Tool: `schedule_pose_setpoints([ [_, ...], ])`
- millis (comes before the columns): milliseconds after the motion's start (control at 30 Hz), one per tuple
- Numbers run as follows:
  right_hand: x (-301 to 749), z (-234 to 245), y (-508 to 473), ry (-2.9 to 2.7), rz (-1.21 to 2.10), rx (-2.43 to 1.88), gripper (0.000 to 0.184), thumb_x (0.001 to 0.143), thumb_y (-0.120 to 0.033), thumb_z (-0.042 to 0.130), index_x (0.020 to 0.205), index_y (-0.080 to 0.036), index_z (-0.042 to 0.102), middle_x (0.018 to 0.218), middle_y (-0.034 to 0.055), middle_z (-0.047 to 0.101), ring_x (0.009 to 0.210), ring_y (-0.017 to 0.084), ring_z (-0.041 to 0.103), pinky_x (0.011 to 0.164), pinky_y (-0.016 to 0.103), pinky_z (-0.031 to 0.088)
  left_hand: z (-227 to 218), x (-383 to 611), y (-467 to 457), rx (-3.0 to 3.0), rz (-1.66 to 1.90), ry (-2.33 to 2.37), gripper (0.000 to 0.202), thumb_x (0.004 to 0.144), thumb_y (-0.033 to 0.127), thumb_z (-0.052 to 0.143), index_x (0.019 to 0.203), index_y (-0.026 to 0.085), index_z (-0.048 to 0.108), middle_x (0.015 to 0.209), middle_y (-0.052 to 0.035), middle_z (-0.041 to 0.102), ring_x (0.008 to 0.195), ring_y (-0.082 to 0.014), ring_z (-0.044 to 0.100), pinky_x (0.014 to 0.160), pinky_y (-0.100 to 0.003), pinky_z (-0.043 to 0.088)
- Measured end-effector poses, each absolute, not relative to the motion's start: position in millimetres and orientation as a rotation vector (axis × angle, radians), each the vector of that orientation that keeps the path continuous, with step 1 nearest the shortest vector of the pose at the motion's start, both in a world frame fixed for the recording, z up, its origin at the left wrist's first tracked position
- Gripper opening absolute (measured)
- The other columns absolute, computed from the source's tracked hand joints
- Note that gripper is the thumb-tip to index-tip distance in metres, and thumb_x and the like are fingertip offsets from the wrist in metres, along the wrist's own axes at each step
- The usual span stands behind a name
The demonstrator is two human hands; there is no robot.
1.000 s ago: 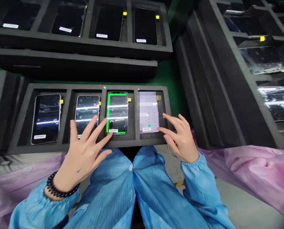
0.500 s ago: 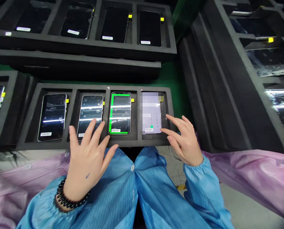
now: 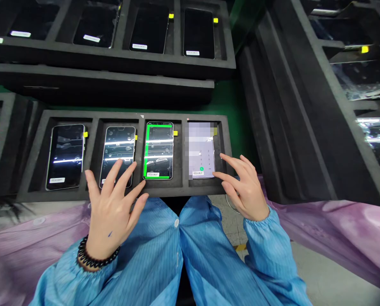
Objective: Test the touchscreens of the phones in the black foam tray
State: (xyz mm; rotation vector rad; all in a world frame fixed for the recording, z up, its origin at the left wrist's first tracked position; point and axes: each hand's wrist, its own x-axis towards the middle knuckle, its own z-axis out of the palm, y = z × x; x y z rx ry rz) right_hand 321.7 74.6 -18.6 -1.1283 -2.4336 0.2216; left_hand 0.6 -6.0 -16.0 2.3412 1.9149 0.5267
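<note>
A black foam tray (image 3: 129, 193) lies across my knees with several phones in its slots. My left hand (image 3: 111, 212) is open, fingers spread, hovering over the lower end of a dark reflective phone (image 3: 118, 153). Beside that phone, one with a green-bordered screen (image 3: 158, 149) is lit. My right hand (image 3: 242, 187) is open with fingers apart, its fingertips at the lower right edge of the phone showing a pale dial screen (image 3: 201, 148). A dark phone (image 3: 64, 155) fills the leftmost slot. Neither hand holds anything.
More foam trays with dark phones (image 3: 113, 46) are stacked behind on a green surface. Another stack of trays (image 3: 307, 106) rises at the right. Pink sheeting (image 3: 336, 229) covers the bench on both sides of my blue-clad legs (image 3: 183, 255).
My left hand has drawn back a little towards me and to the left, off the green-bordered phone's corner. My right hand has stayed by the dial-screen phone.
</note>
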Motion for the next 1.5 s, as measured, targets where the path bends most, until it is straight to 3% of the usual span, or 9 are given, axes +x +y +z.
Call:
schedule_pose_setpoints([
  [133,321,-18,76,-2.434,0.226,-1.123,0.027,0.103,-0.021,0.047,0.111,-0.019,0.072,0.145,0.0156,0.058,0.128,0.03,0.057,0.113,0.061,0.042,-15,3,-8,2.246,0.662,1.954,0.028,0.099,0.031,0.052,0.117,0.026,0.072,0.156,-0.0054,0.05,0.155,-0.035,0.028,0.128,-0.072,-0.001],
  [467,318,-17,76,-2.436,0.254,-1.093,0.027,0.102,-0.02,0.048,0.112,-0.017,0.073,0.145,0.0174,0.057,0.129,0.031,0.056,0.115,0.06,0.04,-10,25,-6,2.312,0.328,2.059,0.041,0.099,0.035,0.05,0.129,0.011,0.065,0.158,-0.022,0.042,0.153,-0.0445,0.027,0.122,-0.079,0.006],
  [667,323,-19,75,-2.421,0.253,-1.16,0.03,0.103,-0.022,0.045,0.113,-0.02,0.074,0.147,0.0148,0.056,0.131,0.03,0.056,0.115,0.06,0.04,-24,8,3,2.147,0.792,2.199,0.044,0.1,0.028,0.044,0.142,0.03,0.056,0.161,-0.0064,0.04,0.155,-0.0338,0.027,0.129,-0.068,0.011],
  [867,321,-22,78,-2.38,0.212,-1.261,0.03,0.103,-0.024,0.046,0.113,-0.021,0.074,0.148,0.014,0.056,0.132,0.03,0.055,0.116,0.061,0.038,-45,-1,24,2.045,0.934,2.182,0.045,0.102,0.035,0.038,0.142,0.033,0.057,0.164,-0.0002,0.036,0.155,-0.0375,0.024,0.128,-0.069,0.004],
  [1000,320,-20,76,-2.428,0.272,-1.173,0.026,0.101,-0.027,0.051,0.105,-0.026,0.077,0.148,0.0099,0.057,0.131,0.028,0.056,0.118,0.06,0.036,-51,-2,30,2.05,0.936,2.169,0.044,0.101,0.036,0.04,0.139,0.028,0.059,0.162,-0.0046,0.038,0.152,-0.0417,0.028,0.126,-0.074,0.006],
  [1067,320,-20,75,-2.449,0.293,-1.131,0.025,0.101,-0.028,0.053,0.104,-0.026,0.077,0.148,0.0101,0.057,0.131,0.027,0.056,0.119,0.06,0.035,-51,-2,29,2.045,0.946,2.162,0.044,0.101,0.037,0.039,0.139,0.028,0.059,0.163,-0.0023,0.037,0.152,-0.0429,0.027,0.126,-0.074,0.006],
  [1200,312,-23,74,-2.477,0.303,-1.113,0.025,0.1,-0.029,0.054,0.106,-0.024,0.078,0.147,0.0132,0.058,0.132,0.028,0.055,0.12,0.06,0.033,-47,-3,27,2.004,0.823,2.16,0.047,0.102,0.039,0.033,0.145,0.036,0.052,0.167,0.0072,0.026,0.154,-0.0414,0.021,0.127,-0.07,0.004],
  [1333,300,-26,75,-2.533,0.315,-1.001,0.028,0.101,-0.031,0.052,0.116,-0.024,0.074,0.147,0.014,0.058,0.132,0.026,0.055,0.12,0.06,0.033,-47,-5,24,2.064,0.913,2.105,0.044,0.102,0.035,0.036,0.137,0.028,0.061,0.164,0.003,0.034,0.154,-0.038,0.025,0.129,-0.065,0.006],
  [1500,295,-30,76,-2.478,0.364,-1.008,0.033,0.102,-0.03,0.045,0.126,-0.024,0.069,0.15,0.0123,0.055,0.132,0.025,0.055,0.12,0.059,0.035,-44,-6,21,2.27,0.862,1.885,0.038,0.1,0.03,0.041,0.129,0.033,0.067,0.166,0.007,0.033,0.155,-0.0358,0.025,0.13,-0.065,-0.001],
])
